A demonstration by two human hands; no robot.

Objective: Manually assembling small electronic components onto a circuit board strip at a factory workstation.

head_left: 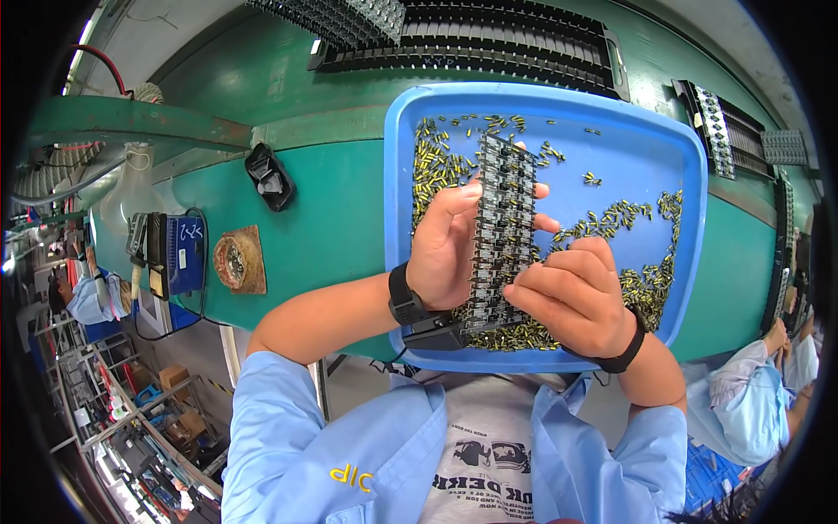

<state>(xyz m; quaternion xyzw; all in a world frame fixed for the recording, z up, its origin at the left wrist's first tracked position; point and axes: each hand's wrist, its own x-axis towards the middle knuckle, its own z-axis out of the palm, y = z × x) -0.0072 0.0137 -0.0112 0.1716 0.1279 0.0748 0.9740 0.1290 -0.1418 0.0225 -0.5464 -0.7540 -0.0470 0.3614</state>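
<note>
Over the blue tray (681,148) of small yellow parts (432,166), my left hand (445,249) clasps the black circuit strip (504,231) along its edge. My right hand (572,297) pinches its lower side. It seems light, stiff and fragile, so edges are safest.

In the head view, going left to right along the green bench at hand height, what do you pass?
Blue soldering station → round brass-wool tip cleaner → left hand → black circuit board strip → right hand → blue tray rim.

Electronics assembly factory: green conveyor worktop (332,218), circuit-board racks (489,39) behind blue tray (559,109) of loose components, soldering station (179,253) left of tray.
</note>
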